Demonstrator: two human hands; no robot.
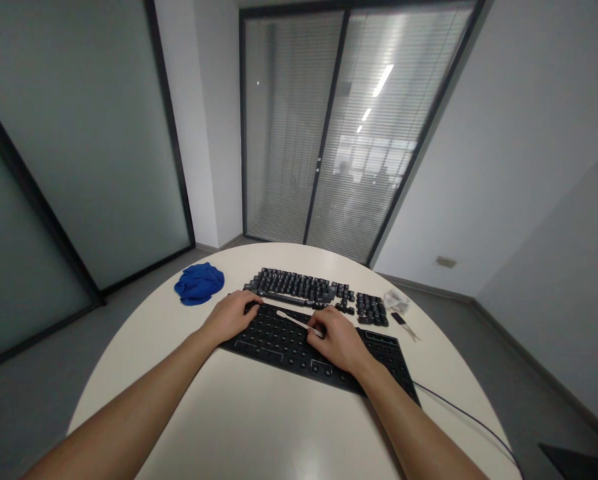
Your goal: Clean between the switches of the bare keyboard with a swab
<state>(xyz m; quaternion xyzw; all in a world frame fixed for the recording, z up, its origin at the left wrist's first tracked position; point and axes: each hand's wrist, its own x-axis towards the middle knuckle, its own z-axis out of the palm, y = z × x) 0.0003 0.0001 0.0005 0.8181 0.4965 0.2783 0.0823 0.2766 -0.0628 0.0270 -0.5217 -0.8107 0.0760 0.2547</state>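
Observation:
A black keyboard base (279, 343) with its keycaps off lies tilted across the round table, bare round key posts showing. My left hand (232, 315) is on its upper left edge, with fingers and thumb bent round that edge. In my right hand (337, 339), thumb and fingers pinch a thin white swab (295, 321). Its rounded tip points left over the upper part of the base; whether it touches is hard to tell. Behind the base, loose black keycaps (299, 285) are laid out in keyboard order.
A crumpled blue cloth (199, 283) lies at the left on the table (229, 413). At the right are a clear plastic bag (397, 301) and a small dark-ended tool with pale prongs (403, 323). A black cable (466, 415) runs off the right edge.

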